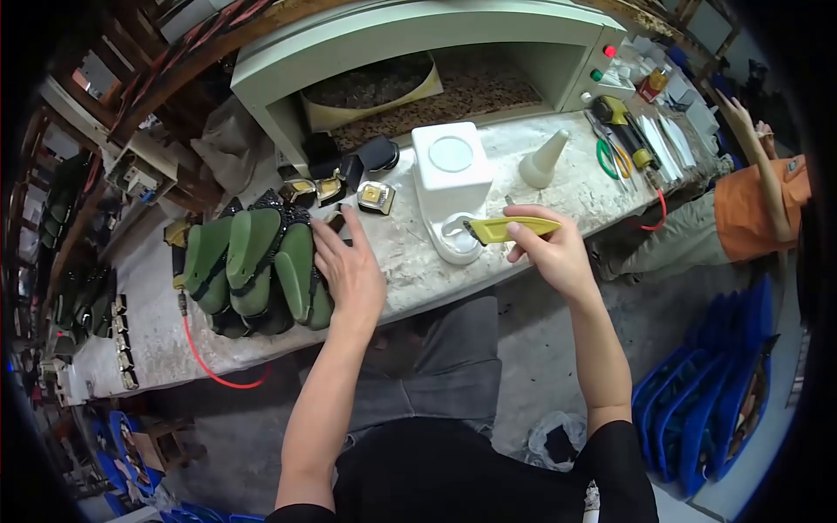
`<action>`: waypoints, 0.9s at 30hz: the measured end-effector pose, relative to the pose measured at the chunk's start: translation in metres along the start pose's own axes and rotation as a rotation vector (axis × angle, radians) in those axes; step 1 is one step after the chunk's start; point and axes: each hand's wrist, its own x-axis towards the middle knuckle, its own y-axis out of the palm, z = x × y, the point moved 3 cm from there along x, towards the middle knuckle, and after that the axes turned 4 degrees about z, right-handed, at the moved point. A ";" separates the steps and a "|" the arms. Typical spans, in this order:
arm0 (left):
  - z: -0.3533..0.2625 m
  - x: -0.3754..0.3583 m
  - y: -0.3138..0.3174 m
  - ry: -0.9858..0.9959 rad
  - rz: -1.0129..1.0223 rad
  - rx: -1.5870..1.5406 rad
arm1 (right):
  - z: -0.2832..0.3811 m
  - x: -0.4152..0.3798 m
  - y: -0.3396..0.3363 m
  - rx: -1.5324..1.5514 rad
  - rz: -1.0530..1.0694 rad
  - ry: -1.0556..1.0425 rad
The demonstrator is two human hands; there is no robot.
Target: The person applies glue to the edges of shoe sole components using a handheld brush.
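My left hand (351, 272) reaches beside the green-soled shoes (255, 261), which have black straps. Its fingers are closed around a small dark, gold-edged block heel (335, 217), partly covered by them. Similar block heels (375, 197) lie just beyond it. My right hand (551, 248) grips a brush (510, 229) with a flat yellow handle. The brush's dark tip is over the round cup (459, 248) of a white glue pot (452, 166).
A bench machine (418, 35) with an open chamber stands behind. A white cone (544, 160), scissors (610, 155) and a yellow-black tool (623, 126) are to the right. Red hoses (205, 370) hang over the edge. A person in orange (758, 205) is at right, above blue trays (706, 392).
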 end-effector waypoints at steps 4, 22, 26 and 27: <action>0.001 -0.015 -0.021 -0.047 0.075 -0.087 | -0.009 0.015 0.014 -0.121 0.074 0.016; 0.019 -0.027 -0.049 0.148 0.427 -0.235 | -0.010 0.031 0.029 -0.157 0.070 0.165; 0.014 -0.025 -0.068 0.116 0.384 -0.530 | -0.008 0.022 0.029 -0.087 -0.026 0.100; 0.012 -0.029 -0.069 0.109 0.376 -0.631 | -0.009 0.015 0.028 -0.063 -0.063 0.087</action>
